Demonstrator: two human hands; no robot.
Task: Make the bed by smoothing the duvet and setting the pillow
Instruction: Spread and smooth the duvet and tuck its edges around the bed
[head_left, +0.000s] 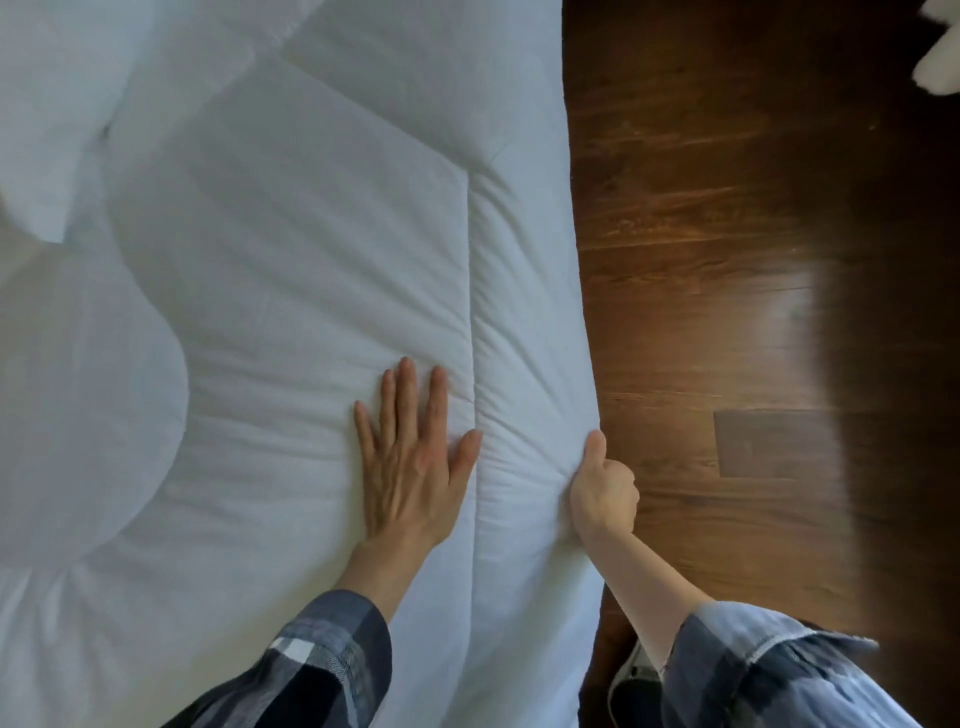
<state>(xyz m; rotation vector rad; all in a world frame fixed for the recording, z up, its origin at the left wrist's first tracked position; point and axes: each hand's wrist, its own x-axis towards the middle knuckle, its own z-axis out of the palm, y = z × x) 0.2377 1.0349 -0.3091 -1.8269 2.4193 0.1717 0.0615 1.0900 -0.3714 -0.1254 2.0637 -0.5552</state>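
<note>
I have the left hand (410, 462) pressed flat on the duvet (291, 291), fingers spread wide, just inside the lengthwise stitched seam. My right hand (605, 493) is closed in a fist on the duvet's side edge, thumb up, where the cloth hangs over the bed toward the wooden floor (727, 260). Creases fan out from that grip toward the seam.

Judgement: the step is smoothing the near side. To do it well, I should hold the flat palm as an anchor and draw the gripped edge outward and down evenly, not in one bunch, so the radiating creases release.

The duvet is white, quilted, soft and puffy, with shallow ripples. At upper left lies a white rounded mass, possibly the pillow (57, 104); I cannot tell for certain. The floor is dark, glossy plank. Sleeves are plaid.
</note>
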